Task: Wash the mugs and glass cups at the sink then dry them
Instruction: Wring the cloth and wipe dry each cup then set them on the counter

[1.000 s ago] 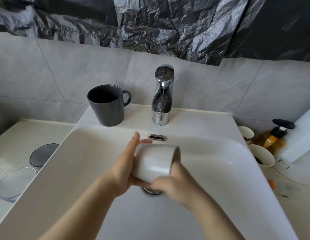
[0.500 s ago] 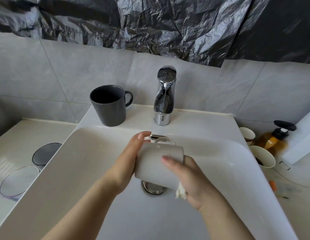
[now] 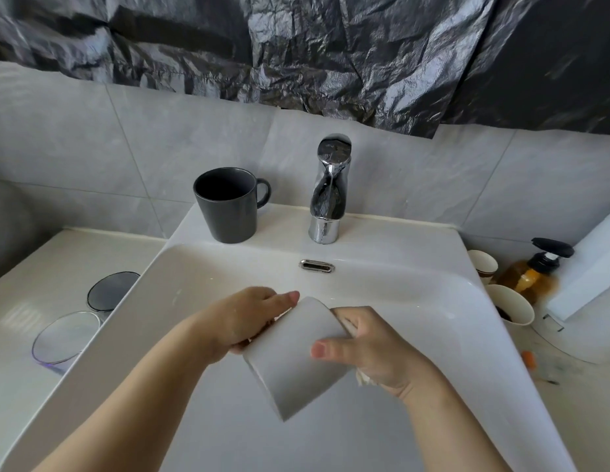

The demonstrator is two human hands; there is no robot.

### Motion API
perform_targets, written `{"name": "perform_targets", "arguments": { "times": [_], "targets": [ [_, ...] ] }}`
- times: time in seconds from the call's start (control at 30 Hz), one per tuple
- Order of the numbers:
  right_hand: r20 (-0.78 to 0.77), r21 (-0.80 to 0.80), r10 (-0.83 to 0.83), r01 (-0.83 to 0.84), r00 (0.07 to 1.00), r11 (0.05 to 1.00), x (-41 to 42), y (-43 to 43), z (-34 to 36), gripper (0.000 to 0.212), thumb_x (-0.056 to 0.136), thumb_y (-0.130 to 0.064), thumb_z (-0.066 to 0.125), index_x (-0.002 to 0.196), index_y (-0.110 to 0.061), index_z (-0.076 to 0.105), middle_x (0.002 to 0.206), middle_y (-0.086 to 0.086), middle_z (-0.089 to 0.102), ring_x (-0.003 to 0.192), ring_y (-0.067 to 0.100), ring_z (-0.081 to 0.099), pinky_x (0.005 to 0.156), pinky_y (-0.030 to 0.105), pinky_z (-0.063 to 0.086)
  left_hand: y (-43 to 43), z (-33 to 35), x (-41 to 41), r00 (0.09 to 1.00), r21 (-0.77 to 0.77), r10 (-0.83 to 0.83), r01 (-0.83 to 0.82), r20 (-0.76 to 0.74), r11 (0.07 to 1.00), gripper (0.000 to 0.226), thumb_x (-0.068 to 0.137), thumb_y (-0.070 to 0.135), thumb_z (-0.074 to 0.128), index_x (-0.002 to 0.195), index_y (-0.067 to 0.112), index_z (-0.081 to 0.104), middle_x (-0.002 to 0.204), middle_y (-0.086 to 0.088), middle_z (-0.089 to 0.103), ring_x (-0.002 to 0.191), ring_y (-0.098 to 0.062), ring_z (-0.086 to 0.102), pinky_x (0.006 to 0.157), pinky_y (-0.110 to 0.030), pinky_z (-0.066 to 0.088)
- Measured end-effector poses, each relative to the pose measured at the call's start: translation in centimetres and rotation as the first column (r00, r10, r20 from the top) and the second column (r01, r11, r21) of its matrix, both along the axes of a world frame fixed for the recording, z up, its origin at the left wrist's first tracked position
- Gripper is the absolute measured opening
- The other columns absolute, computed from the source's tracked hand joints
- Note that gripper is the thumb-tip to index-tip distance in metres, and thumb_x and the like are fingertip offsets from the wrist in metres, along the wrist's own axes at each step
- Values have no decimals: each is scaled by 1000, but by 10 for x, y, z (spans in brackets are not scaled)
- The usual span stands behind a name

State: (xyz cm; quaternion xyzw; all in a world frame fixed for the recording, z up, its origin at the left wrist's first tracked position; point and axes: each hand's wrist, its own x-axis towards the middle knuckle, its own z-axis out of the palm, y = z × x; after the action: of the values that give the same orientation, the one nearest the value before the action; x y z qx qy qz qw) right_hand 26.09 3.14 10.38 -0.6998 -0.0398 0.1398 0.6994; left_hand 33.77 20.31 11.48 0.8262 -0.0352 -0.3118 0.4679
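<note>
I hold a white mug [image 3: 293,356] tilted over the white sink basin [image 3: 416,301]. My left hand [image 3: 242,321] grips its left side. My right hand [image 3: 371,349] presses on its right side, thumb across the wall, with a scrap of whitish cloth or sponge [image 3: 363,378] tucked under the palm. A dark grey mug [image 3: 228,204] stands upright on the sink ledge, left of the chrome tap [image 3: 329,189]. Two glass cups, one smoky [image 3: 111,291] and one clear [image 3: 66,337], stand on the counter left of the sink. No water runs from the tap.
Right of the sink stand two paper cups [image 3: 511,308], an amber pump bottle [image 3: 535,270] and a white roll or box [image 3: 589,267]. Grey tiles and crumpled black plastic sheet [image 3: 330,46] cover the wall behind.
The white mug has been turned and brought lower and nearer to me; it now hides the drain. My right hand has shifted from under the mug to its right side.
</note>
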Motion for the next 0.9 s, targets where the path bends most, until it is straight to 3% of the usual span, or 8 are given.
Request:
{"name": "perform_targets", "arguments": {
  "times": [0.1,0.23,0.37,0.43,0.53,0.67,0.77,0.9],
  "targets": [
    [15,-22,-4,4,1000,1000,-5,3,11,29,51,-23,79,69,-14,59,52,-14,55,46,-2,48,42,9,35,16,9,-15,983,-103,129,-143,-130,984,49,97,49,41,59,17,38,45,5,39,39,-11,27,41,-18,22],
    [39,4,-89,89,995,996,-8,15,14,62,46,-31,80,105,-18,65,82,-14,70,64,-1,61,42,13,38,43,21,-33,977,-159,193,-206,-90,966,43,99,40,42,64,16,39,51,1,48,40,-11,34,40,-19,27],
    [15,38,-376,375,927,926,-11,39,23,29,75,-15,77,100,-24,66,88,-8,72,58,0,64,41,11,37,64,35,-48,984,-156,177,-177,-9,972,34,100,32,43,75,10,50,57,0,57,47,-15,52,40,-21,41],
    [-33,16,-517,518,855,855,-10,52,23,12,86,-21,66,97,-24,67,75,-3,67,41,4,55,35,13,31,70,40,-53,987,-148,159,-156,7,977,30,99,30,44,80,8,53,62,-1,59,52,-17,60,40,-23,45],
    [-146,86,-657,671,740,737,-5,74,26,12,87,-28,62,87,-17,67,56,-1,50,31,8,36,36,14,23,82,42,-59,983,-181,181,-176,10,968,29,99,27,47,80,6,54,68,-5,59,54,-19,62,44,-28,51],
    [-181,173,-722,744,668,645,-2,105,42,19,86,-29,63,68,-23,64,58,-3,47,43,15,30,37,14,21,108,46,-65,958,-345,285,-279,-33,896,30,98,23,49,75,4,52,67,-7,55,53,-23,59,57,-39,59],
    [-177,215,-714,734,678,644,-1,134,53,23,85,-28,63,63,-27,65,56,-4,43,52,17,27,41,15,19,132,46,-68,928,-446,370,-352,-50,823,31,96,21,51,72,2,51,62,-6,54,52,-26,57,67,-44,60],
    [-126,241,-693,699,710,673,-1,179,68,20,90,-19,54,70,-19,57,52,-8,43,54,15,20,51,26,13,169,46,-72,891,-492,452,-376,40,785,35,96,20,51,65,4,50,63,-7,50,53,-23,54,61,-38,59]
  ]
}}
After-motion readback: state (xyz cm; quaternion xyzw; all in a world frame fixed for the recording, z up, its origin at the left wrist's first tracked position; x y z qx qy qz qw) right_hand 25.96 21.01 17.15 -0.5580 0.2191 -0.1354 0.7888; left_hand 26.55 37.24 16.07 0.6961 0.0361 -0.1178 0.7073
